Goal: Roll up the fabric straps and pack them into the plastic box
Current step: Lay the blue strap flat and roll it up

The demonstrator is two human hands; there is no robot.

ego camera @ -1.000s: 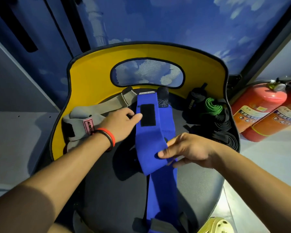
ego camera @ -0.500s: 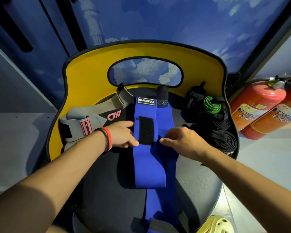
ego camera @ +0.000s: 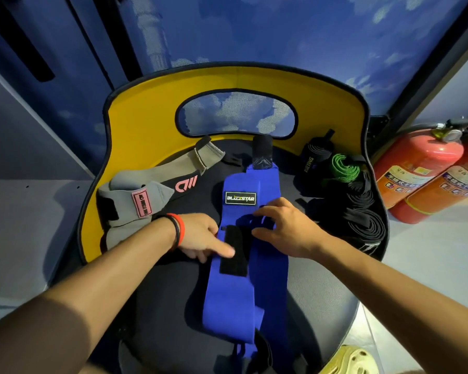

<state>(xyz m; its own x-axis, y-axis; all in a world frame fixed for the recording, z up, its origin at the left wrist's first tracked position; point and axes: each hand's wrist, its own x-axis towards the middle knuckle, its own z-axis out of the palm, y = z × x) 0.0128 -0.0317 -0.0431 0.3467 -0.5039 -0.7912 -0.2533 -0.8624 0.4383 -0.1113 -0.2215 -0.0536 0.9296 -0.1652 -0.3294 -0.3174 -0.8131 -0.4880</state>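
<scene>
A person leans over a black chair seat with a yellow back. A long blue strap lies down the middle of it, doubled over on itself. A second ago the right hand held a fold of this strap up off the seat. Now the fold lies flat and both hands rest on top. The left hand presses with straight fingers beside a black fastening patch, and the right hand lies spread, gripping nothing. The strap seems smoothed out, with rolling not yet begun. Rolled black straps and a green roll sit at the right, and a grey strap lies unrolled at the left. No plastic box is in view.
</scene>
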